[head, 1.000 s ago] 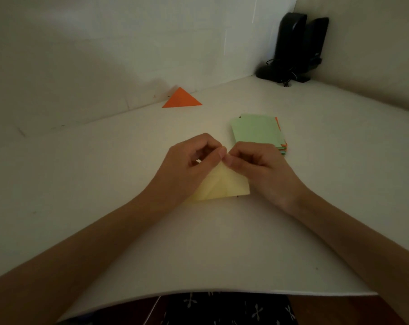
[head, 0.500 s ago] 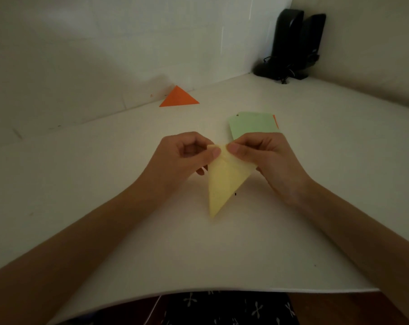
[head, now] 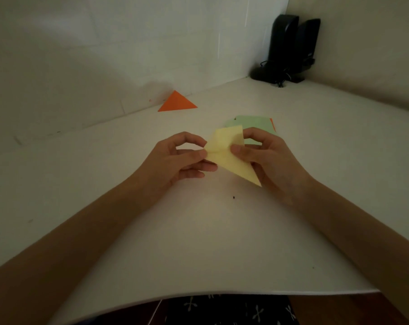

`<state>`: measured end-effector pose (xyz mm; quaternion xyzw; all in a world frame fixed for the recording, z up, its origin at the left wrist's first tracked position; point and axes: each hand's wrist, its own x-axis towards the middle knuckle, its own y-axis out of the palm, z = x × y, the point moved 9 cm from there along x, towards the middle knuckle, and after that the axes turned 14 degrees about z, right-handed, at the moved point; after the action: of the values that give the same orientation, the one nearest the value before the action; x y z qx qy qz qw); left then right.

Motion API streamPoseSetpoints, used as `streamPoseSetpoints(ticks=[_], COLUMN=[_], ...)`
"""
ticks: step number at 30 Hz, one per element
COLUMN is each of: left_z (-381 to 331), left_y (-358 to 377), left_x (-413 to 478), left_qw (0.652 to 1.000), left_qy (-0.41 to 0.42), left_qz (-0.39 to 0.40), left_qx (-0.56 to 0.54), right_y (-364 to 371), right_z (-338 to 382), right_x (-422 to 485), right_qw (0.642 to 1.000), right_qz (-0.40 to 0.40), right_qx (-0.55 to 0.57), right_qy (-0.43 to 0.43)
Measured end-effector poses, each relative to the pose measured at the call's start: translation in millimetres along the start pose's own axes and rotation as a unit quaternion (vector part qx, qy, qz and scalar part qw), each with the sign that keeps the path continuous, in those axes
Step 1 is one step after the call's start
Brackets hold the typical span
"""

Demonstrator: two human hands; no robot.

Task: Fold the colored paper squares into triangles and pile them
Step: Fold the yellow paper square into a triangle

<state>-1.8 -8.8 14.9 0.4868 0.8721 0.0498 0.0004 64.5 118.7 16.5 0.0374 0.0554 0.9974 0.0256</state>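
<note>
While both arms reach in from the low corners and meet over the middle of the white table (head: 198,242), the left hand (head: 180,158) pinches the left edge of the yellow paper (head: 227,151) with its thumb and fingers; the right hand (head: 269,160) pinches the right side, with its thumb on the front and a finger curled by the top corner. The yellow paper is folded and pale; a soft line runs across its middle; one long point aims down and to the right, in front of the right palm; it looks lifted off the table, between the two hands. A pile of paper squares (head: 257,124), green on top, lies just behind and is partly hidden by the yellow paper and the right hand; an orange triangle (head: 177,103) lies flat far back by the wall, well apart; two black speakers (head: 290,48) stand in the far corner.
</note>
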Motion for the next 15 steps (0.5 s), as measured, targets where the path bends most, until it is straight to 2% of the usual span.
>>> streamPoseSetpoints(ticks=[5, 9, 11, 15], left_z=[-4.6, -2.9, -2.8, -4.1], left_y=[-3.5, -6.3, -6.7, -7.6], left_x=[0.2, 1.2, 1.0, -1.8], left_qw=[0.999, 0.999, 0.999, 0.996], left_qy=[0.022, 0.018, 0.017, 0.024], left_qz=[0.001, -0.011, -0.02, -0.043], left_qx=[-0.024, -0.036, -0.02, 0.073], right_y=[2.4, 5.5, 4.5, 8.0], right_z=[7.6, 6.7, 8.8, 14.2], right_x=[0.9, 1.7, 2.0, -1.0], right_qw=[0.999, 0.999, 0.999, 0.986], right_qz=[0.027, 0.033, 0.022, 0.008], right_qx=[0.012, 0.015, -0.017, -0.156], right_qy=[-0.042, -0.033, -0.037, -0.059])
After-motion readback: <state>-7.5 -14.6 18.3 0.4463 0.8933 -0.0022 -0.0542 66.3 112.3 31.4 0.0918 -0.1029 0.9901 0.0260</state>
